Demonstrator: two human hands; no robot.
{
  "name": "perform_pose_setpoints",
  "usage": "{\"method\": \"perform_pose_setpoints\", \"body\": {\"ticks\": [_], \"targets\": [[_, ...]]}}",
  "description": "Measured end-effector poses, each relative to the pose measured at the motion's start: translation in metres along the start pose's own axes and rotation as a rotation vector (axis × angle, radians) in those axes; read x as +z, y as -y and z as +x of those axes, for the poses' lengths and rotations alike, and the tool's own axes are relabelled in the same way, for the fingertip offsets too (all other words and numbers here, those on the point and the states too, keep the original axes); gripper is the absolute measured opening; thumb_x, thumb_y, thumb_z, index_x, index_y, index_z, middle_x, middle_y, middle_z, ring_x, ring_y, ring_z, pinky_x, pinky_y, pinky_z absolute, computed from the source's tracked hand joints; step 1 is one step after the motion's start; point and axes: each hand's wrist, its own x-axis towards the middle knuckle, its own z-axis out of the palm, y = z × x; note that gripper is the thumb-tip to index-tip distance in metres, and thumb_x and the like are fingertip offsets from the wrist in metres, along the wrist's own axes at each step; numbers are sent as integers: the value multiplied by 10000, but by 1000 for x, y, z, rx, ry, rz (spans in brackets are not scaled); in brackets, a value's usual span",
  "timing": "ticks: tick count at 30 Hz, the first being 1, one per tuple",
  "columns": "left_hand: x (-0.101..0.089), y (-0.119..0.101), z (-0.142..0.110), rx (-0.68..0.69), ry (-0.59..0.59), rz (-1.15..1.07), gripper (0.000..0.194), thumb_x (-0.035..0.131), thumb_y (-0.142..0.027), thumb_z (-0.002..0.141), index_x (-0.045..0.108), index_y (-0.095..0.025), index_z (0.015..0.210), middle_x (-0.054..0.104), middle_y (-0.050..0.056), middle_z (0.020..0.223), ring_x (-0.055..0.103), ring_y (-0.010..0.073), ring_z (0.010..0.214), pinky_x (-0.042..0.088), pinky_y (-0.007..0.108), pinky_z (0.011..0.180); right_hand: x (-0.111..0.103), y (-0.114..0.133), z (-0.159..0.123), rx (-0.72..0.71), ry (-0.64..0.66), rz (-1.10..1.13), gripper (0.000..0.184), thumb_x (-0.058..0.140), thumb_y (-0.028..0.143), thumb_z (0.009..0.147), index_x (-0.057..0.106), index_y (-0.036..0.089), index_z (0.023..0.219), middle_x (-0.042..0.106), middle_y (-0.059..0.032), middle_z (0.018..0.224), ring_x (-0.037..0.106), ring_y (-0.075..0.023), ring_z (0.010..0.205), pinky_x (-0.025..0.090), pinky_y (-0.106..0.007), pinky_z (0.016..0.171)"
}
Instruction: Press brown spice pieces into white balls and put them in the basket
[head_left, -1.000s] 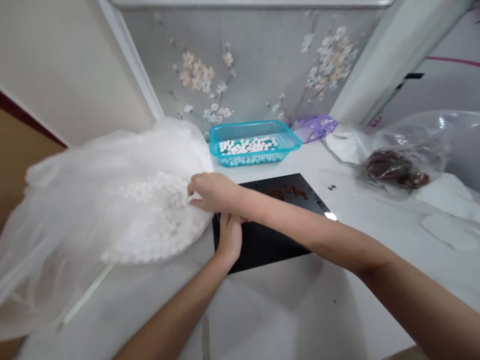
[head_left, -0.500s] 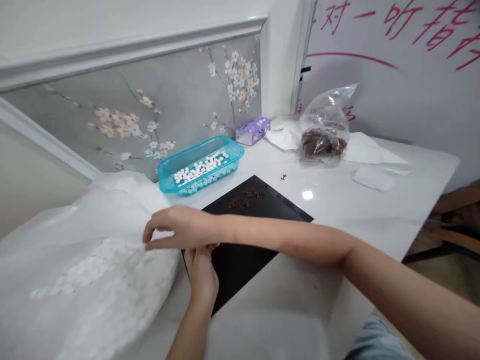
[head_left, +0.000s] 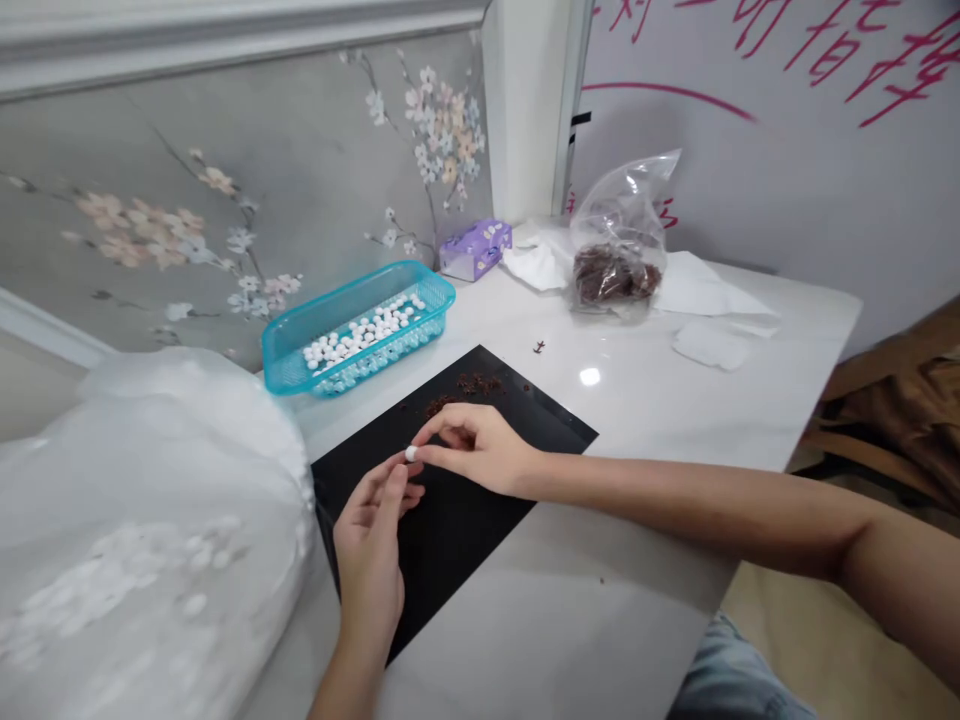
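Above the black sheet [head_left: 450, 540], my right hand [head_left: 484, 450] pinches a small white ball [head_left: 411, 454] between thumb and forefinger. My left hand [head_left: 373, 545] is just below and to the left, its thumb and fingertips closed together close to the ball. Whatever those left fingers hold, if anything, is too small or hidden to make out. Small dark brown pieces [head_left: 478, 384] lie loose on the far part of the sheet, and my right hand partly covers the nearer pile.
A turquoise basket [head_left: 360, 290] with several white balls stands by the wall. A large translucent bag [head_left: 172, 460] of white pieces fills the left. Farther back are a purple tissue box [head_left: 478, 248], a clear bag [head_left: 619, 240] of brown pieces and white paper [head_left: 709, 290].
My right hand has come back from the translucent bag to over the black sheet and now holds a white ball. The view has shifted slightly, and both hands meet at the ball.
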Motion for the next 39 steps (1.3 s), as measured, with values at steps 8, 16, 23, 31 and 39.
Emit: {"method": "perform_pose_setpoints", "body": {"ticks": [8,16,23,31,39], "targets": [[2,-1,-1,-8,5,96,284,760,-380,653,694,-194,857,701,-4,798,609,91,689,490,170,654,-24,3,11,-170,223,-240,162,643,285,798,665,148,882,511,24,677,476,-72,582,406,-187,546],[7,-1,-1,-13,-112,51,374,804,-357,599,679,-201,916,697,-1,862,596,68,691,482,148,644,-119,10,45,377,390,-961,257,588,26,656,689,150,857,694,-69,869,612,-170,745,416,-233,610],[7,-2,-1,-16,-119,68,349,791,-390,611,692,-196,885,693,3,858,584,64,679,476,144,628,-115,5,41,496,387,-970,227,593,55,650,679,143,841,685,-80,861,613,-170,732,391,-222,562],[8,-3,-2,14,-76,88,342,788,-397,616,704,-202,884,703,2,844,598,68,686,489,138,630,-95,3,40,182,226,-831,105,562,78,728,646,140,716,657,-44,747,575,-137,683,402,-235,638],[6,1,-5,38,39,110,283,803,-344,612,732,-222,858,729,-6,845,628,84,754,505,130,686,-25,-2,-2,-410,56,-399,122,496,205,901,599,147,871,642,-44,821,589,-97,718,479,-195,642]]}}
